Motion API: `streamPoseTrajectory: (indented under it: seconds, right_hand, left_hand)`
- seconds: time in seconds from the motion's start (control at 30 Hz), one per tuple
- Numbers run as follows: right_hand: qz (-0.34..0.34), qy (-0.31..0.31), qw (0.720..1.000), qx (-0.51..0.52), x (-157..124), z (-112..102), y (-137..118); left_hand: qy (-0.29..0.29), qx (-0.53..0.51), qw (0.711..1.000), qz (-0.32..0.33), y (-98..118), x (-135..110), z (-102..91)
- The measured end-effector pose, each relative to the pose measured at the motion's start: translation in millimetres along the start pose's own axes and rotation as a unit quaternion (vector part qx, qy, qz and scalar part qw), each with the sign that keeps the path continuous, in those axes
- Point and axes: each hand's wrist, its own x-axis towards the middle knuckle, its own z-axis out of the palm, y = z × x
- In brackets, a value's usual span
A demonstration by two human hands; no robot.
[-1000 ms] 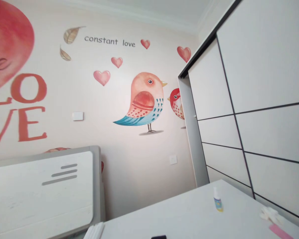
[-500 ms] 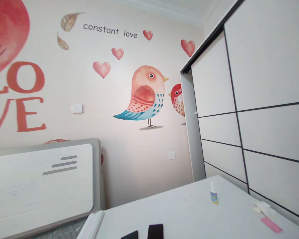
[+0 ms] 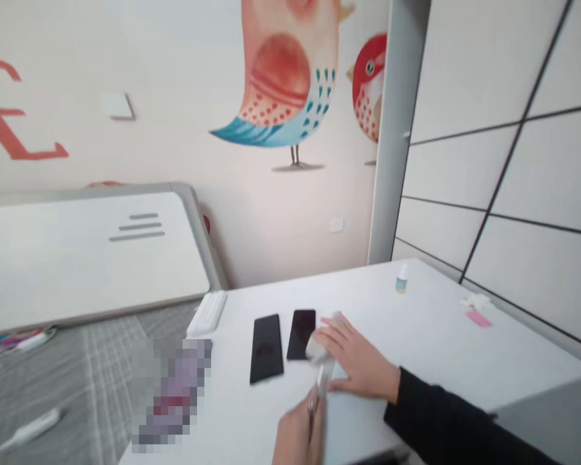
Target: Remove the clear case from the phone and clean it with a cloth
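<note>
My left hand (image 3: 300,427), low in the middle of the head view, is closed around a slim shiny tool (image 3: 322,380). Motion blur hides which kind of tool it is. Just above and to the right is my right hand (image 3: 361,363), its fingers stretched out and thumb apart. A small pale object (image 3: 316,349) shows at its fingers, too blurred to name; I cannot tell whether the tool touches it. Two dark phones lie on the white table (image 3: 232,413): one to the left (image 3: 266,349), the other (image 3: 301,334) beside the pale object.
Toward the back right stands a small bottle (image 3: 401,280), with crumpled white material (image 3: 475,301) and a pink piece (image 3: 479,318) farther right. A white bundle (image 3: 207,313) lies at the table's left edge. White panelled doors (image 3: 552,174) border the right; a bed headboard (image 3: 77,258) is left.
The view has tipped downward, showing more of the table and both phones whole. Both my hands have come into sight, the left one holding the slim tool.
</note>
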Motion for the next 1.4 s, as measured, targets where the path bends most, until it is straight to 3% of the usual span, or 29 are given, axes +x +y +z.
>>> streamPoseTrajectory:
  seconds: [0.1, 0.17, 0.3, 0.47, 0.6, 0.73, 0.87, 1.03, 1.17, 1.3, 1.4]
  right_hand:
    - [-0.039, -0.041, 0.997, 0.048, -5, -1, -7]
    - [-0.060, -0.055, 0.995, 0.050, -4, -3, -4]
    - [0.012, -0.019, 1.000, -0.012, -2, -9, -2]
    - [-0.078, -0.080, 0.993, 0.038, -4, -11, -13]
    - [-0.003, -0.028, 1.000, 0.001, -6, -11, -13]
    - [-0.068, -0.072, 0.994, 0.038, -8, -9, -18]
    - [-0.005, -0.031, 0.999, 0.008, -8, -10, -19]
    - [-0.064, -0.066, 0.994, 0.065, -12, -8, -22]
    - [-0.006, -0.007, 1.000, 0.023, -12, -6, -17]
    - [-0.058, -0.056, 0.995, 0.050, -12, -7, -20]
    - [-0.013, -0.036, 0.999, 0.000, -11, -10, -18]
  left_hand:
    - [0.005, 0.009, 0.999, 0.052, -10, -4, 7.8]
    - [0.008, 0.008, 0.999, 0.050, -12, -4, 8.3]
    - [0.009, 0.002, 0.999, 0.047, -9, -4, 5.3]
    - [0.005, 0.010, 0.999, 0.036, -9, -5, 5.2]
    - [0.007, 0.021, 0.998, 0.058, -9, -6, 5.2]
    - [0.008, 0.046, 0.997, 0.055, -10, -6, 5.7]
    - [0.008, 0.037, 0.997, 0.068, -10, -7, 5.4]
    - [0.012, 0.048, 0.997, 0.061, -10, -6, 6.2]
    - [0.012, 0.039, 0.997, 0.065, -9, -6, 6.4]
    - [0.013, 0.045, 0.997, 0.060, -10, -6, 5.9]
    - [0.012, 0.040, 0.997, 0.067, -9, -6, 5.1]
